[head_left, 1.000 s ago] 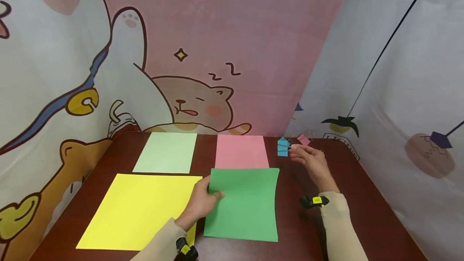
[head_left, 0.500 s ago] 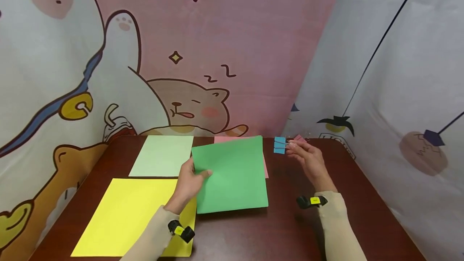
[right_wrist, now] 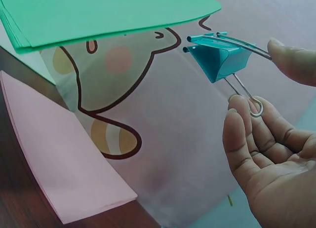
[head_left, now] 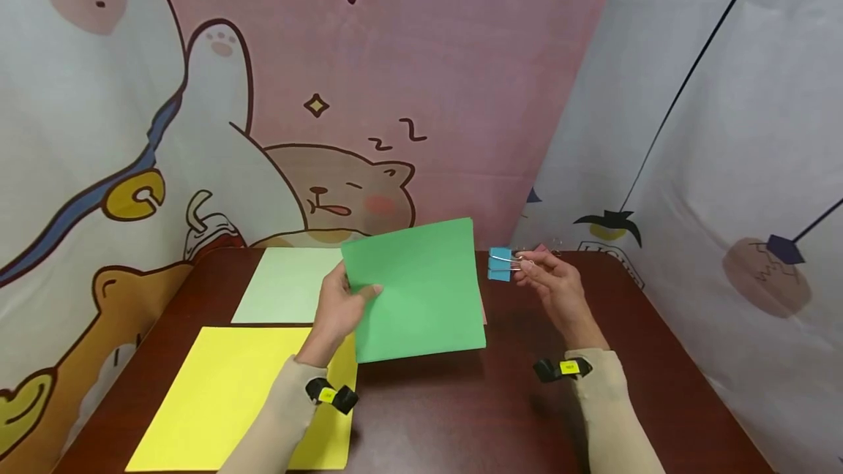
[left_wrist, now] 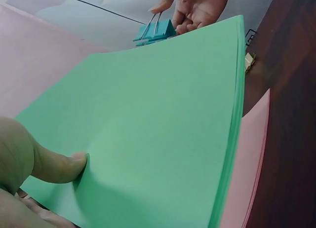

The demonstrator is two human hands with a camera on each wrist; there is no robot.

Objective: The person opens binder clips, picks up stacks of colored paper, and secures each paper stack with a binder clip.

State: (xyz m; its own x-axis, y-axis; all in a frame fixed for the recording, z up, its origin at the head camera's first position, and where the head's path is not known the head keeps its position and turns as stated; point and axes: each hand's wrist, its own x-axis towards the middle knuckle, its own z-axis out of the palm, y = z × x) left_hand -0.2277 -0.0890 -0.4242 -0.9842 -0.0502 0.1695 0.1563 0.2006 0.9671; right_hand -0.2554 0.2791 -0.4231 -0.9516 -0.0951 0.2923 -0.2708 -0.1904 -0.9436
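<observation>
My left hand (head_left: 337, 307) grips a stack of green paper (head_left: 416, 292) by its left edge, thumb on the front face, the other fingers mostly hidden behind. The stack is raised off the table and tilted. My right hand (head_left: 556, 290) pinches a blue binder clip (head_left: 499, 264) by its wire handles. In the right wrist view the thumb presses one handle of the binder clip (right_wrist: 219, 60) while the fingertips bear on the other. The clip's mouth points toward the paper's right edge, apart from it.
Yellow paper (head_left: 217, 393) lies at the front left of the dark table (head_left: 454, 423), pale green paper (head_left: 286, 287) behind it. Pink paper (right_wrist: 69, 159) is largely covered by the green stack in the head view. A pink clip (head_left: 541, 248) sits behind my right hand.
My left hand has lifted the green stack up and away from me, tilting it over the pink paper. The binder clip in my right hand has shifted slightly left, toward the stack.
</observation>
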